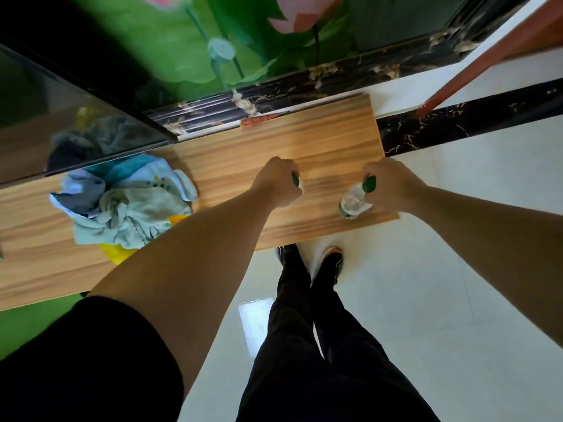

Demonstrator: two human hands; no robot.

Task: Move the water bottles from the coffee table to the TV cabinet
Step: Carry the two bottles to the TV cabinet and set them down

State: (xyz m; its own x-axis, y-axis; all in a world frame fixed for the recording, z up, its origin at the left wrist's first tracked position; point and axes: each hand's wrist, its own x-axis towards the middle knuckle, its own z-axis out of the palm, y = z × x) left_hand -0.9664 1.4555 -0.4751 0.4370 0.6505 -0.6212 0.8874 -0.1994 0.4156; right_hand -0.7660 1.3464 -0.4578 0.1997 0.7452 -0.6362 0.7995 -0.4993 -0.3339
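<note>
Standing at the worktop, two bottles are being set down. The right grip is pinching the clear bottle by its cap; the left grip is closed over the other bottle. Both are judged ready to be released beneath each grip.

We see soft daylight, brightest on the white floor, where a pale glare patch shines beside the legs. The top left corner falls into deep shadow, and the dark glossy screen mirrors the cloths below it. Motion blur smears the floral wall and both hands. Wide-angle distortion bends the wooden surface near its edges.
</note>
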